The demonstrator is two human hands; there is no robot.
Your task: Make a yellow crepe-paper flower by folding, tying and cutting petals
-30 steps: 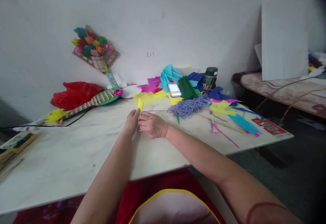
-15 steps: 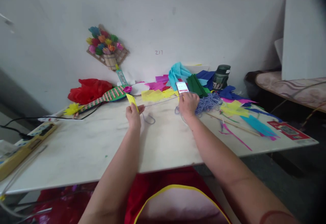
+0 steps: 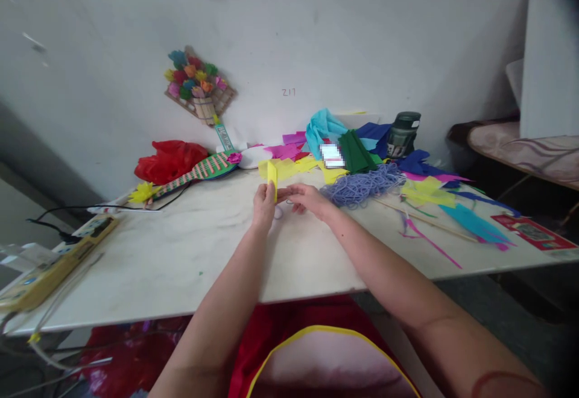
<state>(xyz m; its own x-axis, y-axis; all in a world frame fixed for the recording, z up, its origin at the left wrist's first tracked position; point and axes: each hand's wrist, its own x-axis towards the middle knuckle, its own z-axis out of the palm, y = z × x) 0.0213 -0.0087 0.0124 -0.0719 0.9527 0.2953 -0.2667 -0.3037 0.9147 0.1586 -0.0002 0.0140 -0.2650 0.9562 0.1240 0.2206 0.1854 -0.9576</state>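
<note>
And here they come, two bare forearms, the left forearm [image 3: 228,286] and the right forearm [image 3: 384,265], slim at the wrist, broadening toward the elbow! Left hand [image 3: 265,206], bare; right hand [image 3: 310,200], bare as well! On that right forearm there's one tiny spot, and farther up a reddish curved line [image 3: 502,375] crosses the arm, band or sleeve edge, too blurred to call! Down front it's deep red cloth [image 3: 319,309], then a pale, rounded panel [image 3: 335,359], softly shaded, and look at that bright yellow trim [image 3: 289,336] running round its curve!
</note>
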